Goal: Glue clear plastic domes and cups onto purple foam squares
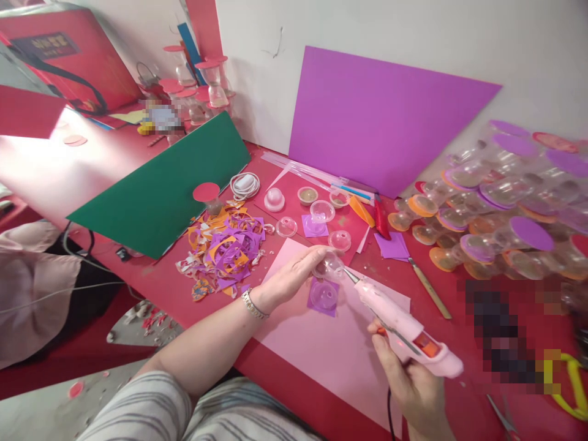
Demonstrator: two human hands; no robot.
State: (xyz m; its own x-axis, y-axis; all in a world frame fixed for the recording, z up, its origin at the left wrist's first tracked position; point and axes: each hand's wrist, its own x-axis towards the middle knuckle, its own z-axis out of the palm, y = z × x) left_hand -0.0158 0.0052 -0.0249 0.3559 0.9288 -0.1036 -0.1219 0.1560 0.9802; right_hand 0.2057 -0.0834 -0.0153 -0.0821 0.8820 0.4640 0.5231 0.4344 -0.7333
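Observation:
My left hand [294,272] holds a small clear plastic dome cup [329,266] above the pink sheet [331,355]. My right hand [408,383] grips a pink glue gun [404,331], whose metal nozzle touches the cup's rim. Just below the cup, another clear cup [324,295] sits on a purple paper square on the pink sheet.
Purple and orange paper scraps [225,248] lie heaped to the left. More clear cups [321,211] stand behind. Several finished capped cups [496,214] are piled at right. A green sheet [165,184] and a purple sheet [381,116] lean at the back. Yellow scissors [572,383] lie at the right edge.

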